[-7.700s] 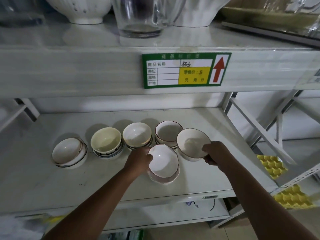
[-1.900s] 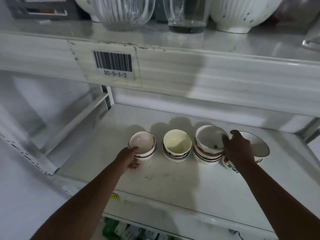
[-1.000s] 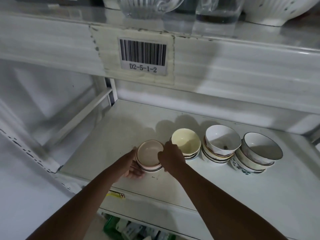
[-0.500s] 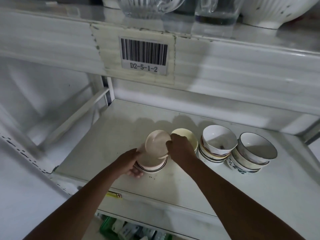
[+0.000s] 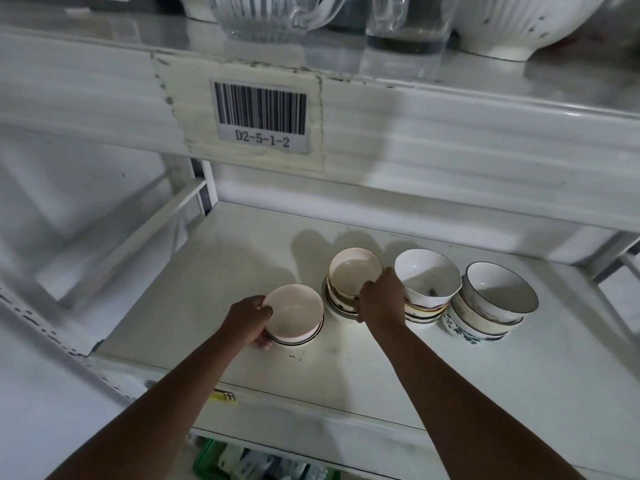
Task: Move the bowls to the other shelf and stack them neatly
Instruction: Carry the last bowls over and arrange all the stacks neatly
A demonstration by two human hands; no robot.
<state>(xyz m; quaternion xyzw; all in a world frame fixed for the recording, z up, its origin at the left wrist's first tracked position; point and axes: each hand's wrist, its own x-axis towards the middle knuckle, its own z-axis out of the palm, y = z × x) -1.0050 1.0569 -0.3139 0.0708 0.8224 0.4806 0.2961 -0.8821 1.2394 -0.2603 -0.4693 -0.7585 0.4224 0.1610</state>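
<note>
Several short stacks of bowls stand in a row on the white shelf (image 5: 214,278). My left hand (image 5: 249,318) grips the rim of the leftmost stack, topped by a pink-rimmed bowl (image 5: 294,311). My right hand (image 5: 379,299) holds a cream bowl (image 5: 353,271) by its near rim, tilted on top of the second stack (image 5: 337,304). To the right stand a stack topped by a white bowl (image 5: 427,280) and a stack topped by a dark-rimmed bowl (image 5: 500,294).
The upper shelf (image 5: 450,133) carries a barcode label (image 5: 260,114), a glass jug (image 5: 273,15), a glass (image 5: 407,22) and a white ribbed bowl (image 5: 512,26). A slanted brace (image 5: 138,233) runs along the left side. Packages (image 5: 242,462) lie below the shelf.
My right hand lifted the top cream bowl off the leftmost stack and carried it right onto the second stack. My left hand stayed on the leftmost stack.
</note>
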